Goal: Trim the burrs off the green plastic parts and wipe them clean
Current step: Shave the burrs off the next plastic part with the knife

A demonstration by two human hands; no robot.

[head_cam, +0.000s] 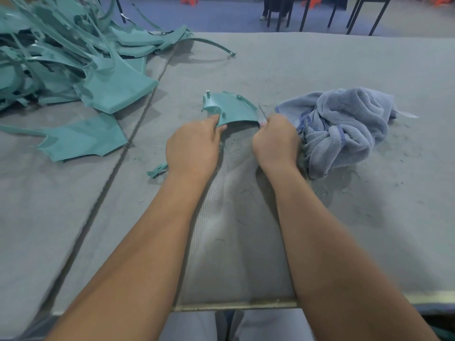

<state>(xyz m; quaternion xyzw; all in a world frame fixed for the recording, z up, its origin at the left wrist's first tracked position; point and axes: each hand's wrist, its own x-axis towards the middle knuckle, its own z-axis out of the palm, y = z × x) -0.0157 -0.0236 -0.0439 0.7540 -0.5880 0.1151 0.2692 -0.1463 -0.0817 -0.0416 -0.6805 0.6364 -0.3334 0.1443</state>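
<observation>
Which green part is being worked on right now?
The small curved green part at table centre, gripped by the left hand; the right hand holds a thin blade at its edge. The rest lie untouched at left.

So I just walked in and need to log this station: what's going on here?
A person is trimming a curved green plastic part on a grey table. The left hand pinches the part's near left corner, while the right hand grips a thin blade at its right edge. A crumpled blue cloth lies just right of that hand, not in use. A pile of green parts sits at the far left, and fine shavings litter the table.
</observation>
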